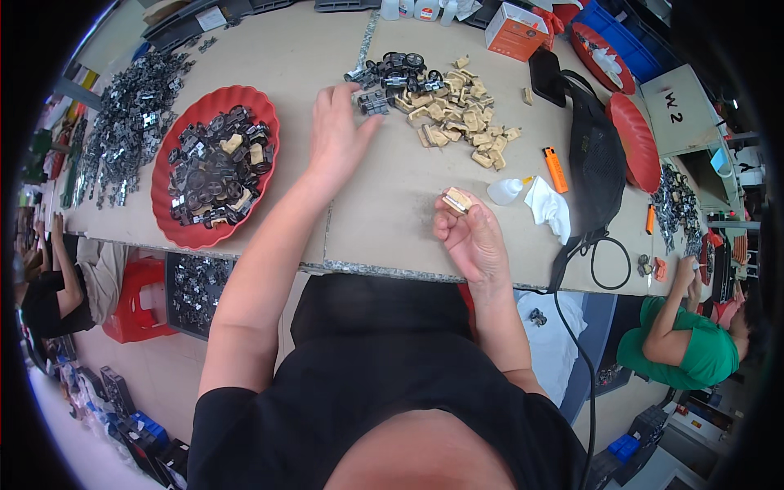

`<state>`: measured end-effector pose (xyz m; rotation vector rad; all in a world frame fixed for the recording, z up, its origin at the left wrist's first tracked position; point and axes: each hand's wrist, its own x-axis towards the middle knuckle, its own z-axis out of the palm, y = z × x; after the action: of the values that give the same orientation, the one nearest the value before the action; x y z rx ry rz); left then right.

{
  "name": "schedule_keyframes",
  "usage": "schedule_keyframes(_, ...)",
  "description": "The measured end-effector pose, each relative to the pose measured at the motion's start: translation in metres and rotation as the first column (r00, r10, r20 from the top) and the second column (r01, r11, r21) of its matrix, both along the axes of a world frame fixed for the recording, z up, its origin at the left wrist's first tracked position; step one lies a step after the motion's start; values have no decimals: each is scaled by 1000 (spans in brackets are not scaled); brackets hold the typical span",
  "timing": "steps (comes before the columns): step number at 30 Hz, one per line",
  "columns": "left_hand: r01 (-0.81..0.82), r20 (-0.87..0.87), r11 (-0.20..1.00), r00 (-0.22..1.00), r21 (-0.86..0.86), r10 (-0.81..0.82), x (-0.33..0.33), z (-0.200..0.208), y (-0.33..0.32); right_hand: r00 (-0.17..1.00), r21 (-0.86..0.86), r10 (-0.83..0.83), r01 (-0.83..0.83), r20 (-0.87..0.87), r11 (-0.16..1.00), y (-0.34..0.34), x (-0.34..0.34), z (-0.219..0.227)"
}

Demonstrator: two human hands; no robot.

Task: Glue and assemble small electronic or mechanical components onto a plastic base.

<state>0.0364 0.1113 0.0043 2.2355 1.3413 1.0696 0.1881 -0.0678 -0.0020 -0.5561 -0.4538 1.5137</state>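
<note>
My left hand point(336, 139) reaches across the table with its fingers apart. Close to its fingertips lies a dark toy-car chassis point(374, 102), at the edge of a heap of black wheeled chassis point(404, 72). My right hand point(475, 241) is nearer the table's front edge, closed on a small tan toy-car body point(458, 199) pinched between thumb and fingers. Beyond it, many more tan car bodies point(457, 114) lie loose beside the black chassis. To the left of my left arm stands a red scalloped tray point(159, 200), filled with dark wheeled chassis and a few tan pieces.
A large heap of dark parts point(135, 122) covers the far left. At right are a white squeeze bottle point(505, 192), a white cloth point(549, 208), an orange lighter point(555, 169), a black bag point(596, 163) and a phone point(547, 77). A person in green point(686, 343) sits at right.
</note>
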Motion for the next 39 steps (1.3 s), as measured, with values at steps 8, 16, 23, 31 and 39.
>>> schedule_keyframes(8, 105, -289, 994, 951, -34, -111, 0, 6, 15, 993, 26, -44, 41, 109, 999, 1, 7, -5)
schedule_keyframes(16, 640, -164, 663, 660, -389, -733, -46, 47, -51, 993, -11, -24, 25, 116, 1000, 8, -6, 2)
schedule_keyframes(23, 786, 660, 325, 618, -526, -426, -43, 26, -69, 994, -20, 49, -47, 98, 999, 7, -15, 2)
schedule_keyframes(31, 837, 861, 364, 485, -408, -150, -38, 1, -96, 993, -46, 48, -43, 110, 998, 6, -25, -2)
schedule_keyframes(39, 808, 860, 432, 494, -401, -126, -42, -1, -98, 980, -76, 57, -43, 191, 996, 9, -28, 5)
